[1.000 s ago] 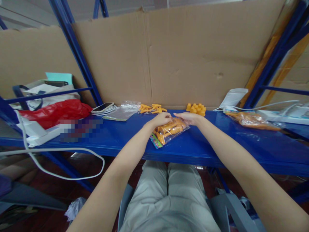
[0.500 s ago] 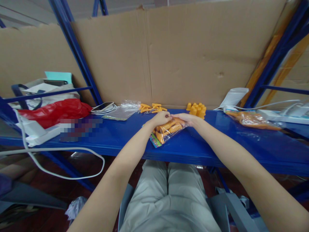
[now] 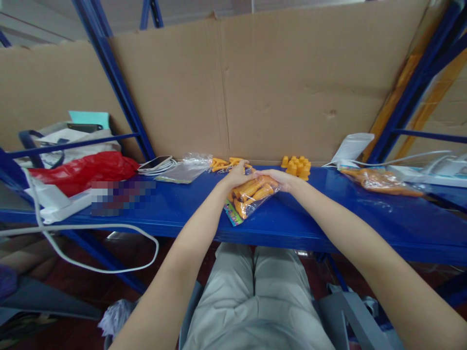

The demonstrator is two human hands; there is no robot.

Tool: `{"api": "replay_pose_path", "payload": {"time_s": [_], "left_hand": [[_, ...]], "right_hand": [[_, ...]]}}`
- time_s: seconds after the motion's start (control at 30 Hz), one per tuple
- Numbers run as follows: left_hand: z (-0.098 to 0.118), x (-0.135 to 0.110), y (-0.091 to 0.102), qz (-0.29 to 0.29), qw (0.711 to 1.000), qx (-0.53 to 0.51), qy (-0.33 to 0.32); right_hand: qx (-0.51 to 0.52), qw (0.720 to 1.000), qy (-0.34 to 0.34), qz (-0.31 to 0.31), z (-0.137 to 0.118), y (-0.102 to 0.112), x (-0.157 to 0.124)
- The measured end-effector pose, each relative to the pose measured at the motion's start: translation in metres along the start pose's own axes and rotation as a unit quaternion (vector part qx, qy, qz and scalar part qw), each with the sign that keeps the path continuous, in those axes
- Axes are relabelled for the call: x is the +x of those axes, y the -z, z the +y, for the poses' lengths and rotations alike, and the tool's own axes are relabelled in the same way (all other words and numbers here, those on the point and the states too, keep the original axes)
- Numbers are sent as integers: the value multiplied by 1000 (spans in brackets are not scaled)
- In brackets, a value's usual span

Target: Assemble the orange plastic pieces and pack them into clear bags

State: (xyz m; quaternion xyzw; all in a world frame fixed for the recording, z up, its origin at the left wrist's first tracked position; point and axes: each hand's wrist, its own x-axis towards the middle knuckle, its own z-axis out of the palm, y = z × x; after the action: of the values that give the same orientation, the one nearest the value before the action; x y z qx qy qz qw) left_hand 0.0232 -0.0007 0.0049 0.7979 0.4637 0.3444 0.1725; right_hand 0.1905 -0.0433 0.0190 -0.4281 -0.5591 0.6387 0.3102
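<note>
Brown cardboard (image 3: 284, 82) backs a glossy blue shelf (image 3: 292, 218), where a clear plastic bag (image 3: 252, 207) lies between both hands. Ridged orange pieces (image 3: 263, 192) are already inside; orange cup-shaped pieces (image 3: 299, 168) and small chained orange pieces (image 3: 219, 164) lie loose outside. Fingers of the right hand (image 3: 280, 179) grasp the bag's far edge; the left hand (image 3: 236, 176) touches it, grip unclear.

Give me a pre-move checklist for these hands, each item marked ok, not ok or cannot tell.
1. Right hand at the clear bag: ok.
2. Left hand at the bag's other side: ok.
3. Orange pieces visible inside the bag: ok.
4. Bag's mouth closed: cannot tell.
5. Left fingers clear of the loose orange pieces with chains: cannot tell; they overlap in view.
6. Second orange bag apart from both hands: ok.
</note>
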Motion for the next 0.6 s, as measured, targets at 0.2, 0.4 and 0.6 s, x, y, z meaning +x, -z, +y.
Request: {"api": "replay_pose_path", "payload": {"time_s": [0.2,0.4,0.6], "left_hand": [[-5,3,4,32,997,-16,65],[-1,7,5,138,985,17,100],[10,3,7,253,962,17,103]], "right_hand": [[-65,996,47,30,-12,1,-11],[-68,984,99,134,-27,11,-24],[169,917,246,266,-43,40,-24]]}}
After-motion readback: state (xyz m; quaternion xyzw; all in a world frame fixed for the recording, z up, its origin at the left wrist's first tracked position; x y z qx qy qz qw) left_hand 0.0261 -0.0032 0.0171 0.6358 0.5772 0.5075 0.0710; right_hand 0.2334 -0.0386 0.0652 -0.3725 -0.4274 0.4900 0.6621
